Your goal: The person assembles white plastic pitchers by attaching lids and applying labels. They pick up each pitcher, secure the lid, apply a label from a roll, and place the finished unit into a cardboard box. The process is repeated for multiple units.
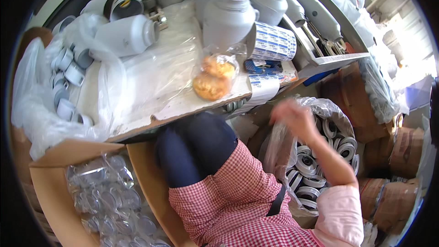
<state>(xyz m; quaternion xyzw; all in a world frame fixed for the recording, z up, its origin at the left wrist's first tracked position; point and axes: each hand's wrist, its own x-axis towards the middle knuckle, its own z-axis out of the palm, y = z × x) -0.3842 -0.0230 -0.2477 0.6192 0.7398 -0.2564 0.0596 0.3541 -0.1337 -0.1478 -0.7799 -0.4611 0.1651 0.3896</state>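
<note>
My right hand [289, 113] is raised over the upper left rim of a plastic-lined container [280, 148] of grey ring-shaped lids [305, 163]. Motion smears its fingers, so whether it is open or closed cannot be made out. Just above it a strip of white and blue labels [264, 87] hangs over the table edge, running from a label roll [274, 41]. My left hand is out of view. My lap in a red checked apron [233, 192] fills the lower middle.
Several grey jugs [227, 20] stand on the table [178, 73], beside bagged bread [212, 84]. Another jug [123, 35] lies on its side near a bag of small grey cups [74, 74]. At lower left, a carton [50, 192] holds wrapped clear-plastic parts [109, 196]. Brown cartons [404, 153] line the right.
</note>
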